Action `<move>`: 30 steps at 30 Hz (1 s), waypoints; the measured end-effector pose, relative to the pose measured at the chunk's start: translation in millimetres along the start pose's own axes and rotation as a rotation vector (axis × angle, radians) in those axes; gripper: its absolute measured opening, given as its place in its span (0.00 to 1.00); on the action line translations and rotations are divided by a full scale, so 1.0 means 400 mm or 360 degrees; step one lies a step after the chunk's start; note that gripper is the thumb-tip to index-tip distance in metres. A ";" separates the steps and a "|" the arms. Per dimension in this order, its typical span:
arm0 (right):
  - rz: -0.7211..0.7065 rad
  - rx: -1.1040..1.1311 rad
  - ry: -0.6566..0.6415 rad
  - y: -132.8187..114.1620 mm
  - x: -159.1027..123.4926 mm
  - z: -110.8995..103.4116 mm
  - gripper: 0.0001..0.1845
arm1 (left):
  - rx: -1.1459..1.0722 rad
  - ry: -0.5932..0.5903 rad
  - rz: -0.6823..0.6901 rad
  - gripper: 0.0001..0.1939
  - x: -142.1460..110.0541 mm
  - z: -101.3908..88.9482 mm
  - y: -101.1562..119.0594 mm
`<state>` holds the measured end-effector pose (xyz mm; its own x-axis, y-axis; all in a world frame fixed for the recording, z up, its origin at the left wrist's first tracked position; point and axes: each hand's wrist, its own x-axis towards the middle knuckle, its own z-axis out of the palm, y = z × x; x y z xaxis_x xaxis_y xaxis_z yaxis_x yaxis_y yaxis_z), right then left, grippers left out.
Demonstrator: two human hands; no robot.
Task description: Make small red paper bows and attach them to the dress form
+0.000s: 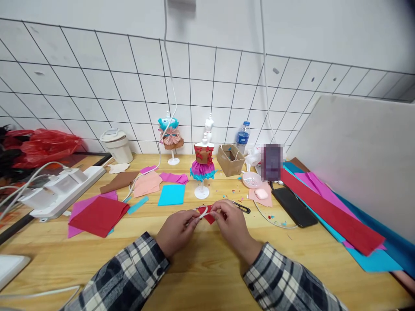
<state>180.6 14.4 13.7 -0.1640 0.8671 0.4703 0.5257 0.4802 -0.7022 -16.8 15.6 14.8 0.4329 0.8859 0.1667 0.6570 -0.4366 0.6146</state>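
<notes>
Close together over the middle of the table, my left hand (179,229) and my right hand (234,226) both pinch a thin white cord (203,213), which bends in a loop between my fingertips. Just behind it is a small red piece of paper (210,219), partly covered by my fingers; whether I touch it I cannot tell. A slim black tool (244,208) with a looped end lies past my right hand. Beyond my hands stands a small white dress form (201,192) wearing a brown top with red bits and a magenta skirt edged in blue.
A second dressed form (173,142) stands behind. Coloured paper sheets (99,216) lie on the left, near a white power strip (69,190). Rightward are a cardboard box (231,160), a pink dish of beads (252,179), a black phone (294,206) and long paper strips (333,211).
</notes>
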 end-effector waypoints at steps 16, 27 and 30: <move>-0.0443 0.0009 0.0112 -0.029 -0.027 -0.003 0.05 | -0.0243 0.0770 -0.0543 0.21 0.023 -0.129 -0.148; 0.0622 0.0878 -0.0415 0.035 0.008 0.010 0.12 | 0.0670 0.0620 -0.0168 0.19 0.021 -0.111 -0.144; 0.0553 0.0762 -0.0446 0.037 0.006 0.016 0.12 | 0.0179 0.0324 -0.0082 0.20 0.018 -0.076 -0.054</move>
<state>182.8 24.2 1.1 -0.2968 0.9530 0.0613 0.1682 0.1153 -0.9790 -46.7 36.0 26.2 0.2709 0.9159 0.2963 0.7444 -0.3945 0.5388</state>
